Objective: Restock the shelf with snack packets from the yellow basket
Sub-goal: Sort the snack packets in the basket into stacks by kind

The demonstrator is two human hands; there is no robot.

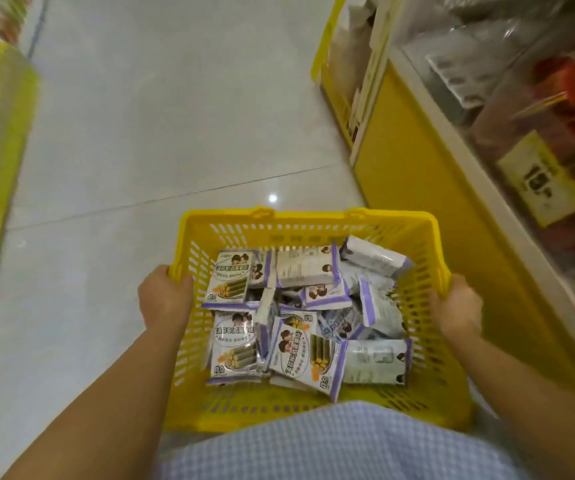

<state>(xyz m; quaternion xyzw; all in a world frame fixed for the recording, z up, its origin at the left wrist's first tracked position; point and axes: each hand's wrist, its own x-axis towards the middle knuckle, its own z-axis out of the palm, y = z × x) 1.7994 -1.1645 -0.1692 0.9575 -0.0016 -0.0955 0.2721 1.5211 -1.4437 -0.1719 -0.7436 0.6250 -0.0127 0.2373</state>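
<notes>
Beyond the checked shirt [341, 445], the left hand [165, 296] curls its fingers over the left rim of the yellow basket [313, 217], the snack packets [300, 320] lie heaped inside between both hands, and the right hand [455, 306] grips the right rim, nearer the shelf [414, 150].

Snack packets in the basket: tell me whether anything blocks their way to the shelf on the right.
Nothing visible does. The snack packets lie uncovered in the yellow basket, with the shelf close on its right. But the left hand and right hand both grip the basket's rim, so neither is free.
</notes>
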